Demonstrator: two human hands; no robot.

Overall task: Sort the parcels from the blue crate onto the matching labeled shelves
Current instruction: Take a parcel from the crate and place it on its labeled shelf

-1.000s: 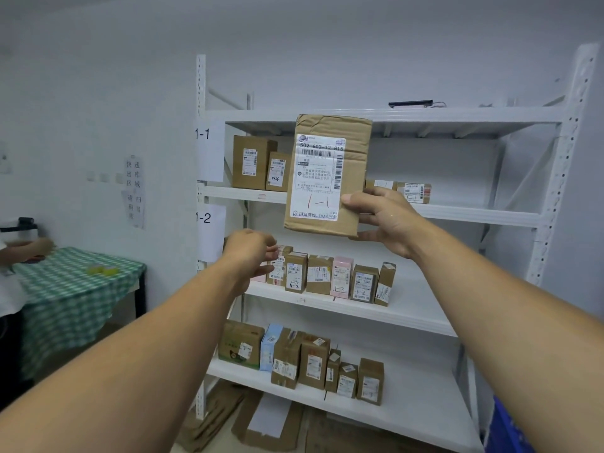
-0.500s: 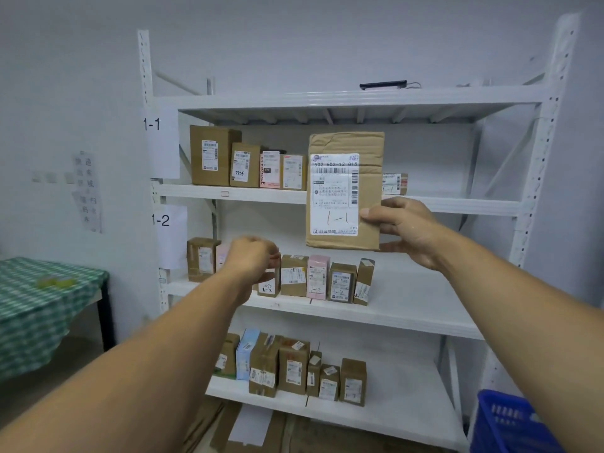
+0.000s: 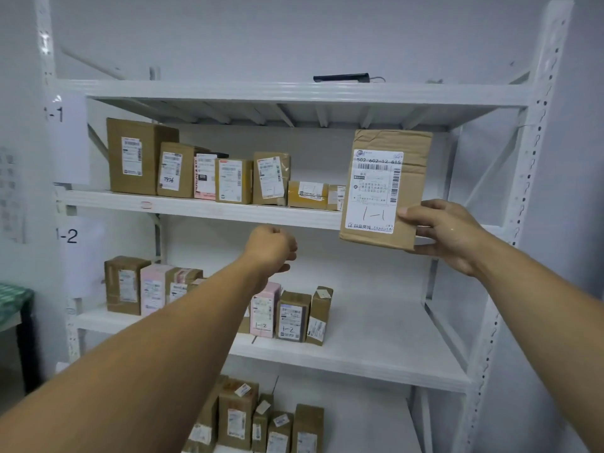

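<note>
My right hand [image 3: 447, 232] grips a flat brown parcel [image 3: 387, 188] by its lower right corner. The parcel is upright, its white label handwritten "1-1", and it hangs in front of the right part of the 1-1 shelf [image 3: 202, 207], just right of the row of parcels there. My left hand [image 3: 271, 250] is a loose fist with nothing in it, held out below that shelf's front edge. The 1-1 sign [image 3: 67, 138] hangs on the left post. The blue crate is out of view.
The 1-2 sign [image 3: 76, 250] marks the shelf [image 3: 376, 348] below, with several parcels on its left half. More parcels [image 3: 258, 416] stand on the bottom shelf. A dark flat device [image 3: 341, 77] lies on the top shelf. A green checked table [image 3: 13, 295] shows at far left.
The view has moved closer to the rack and shifted right. My right hand has carried the parcel right and toward the 1-1 shelf. The blue crate has dropped out of view.
</note>
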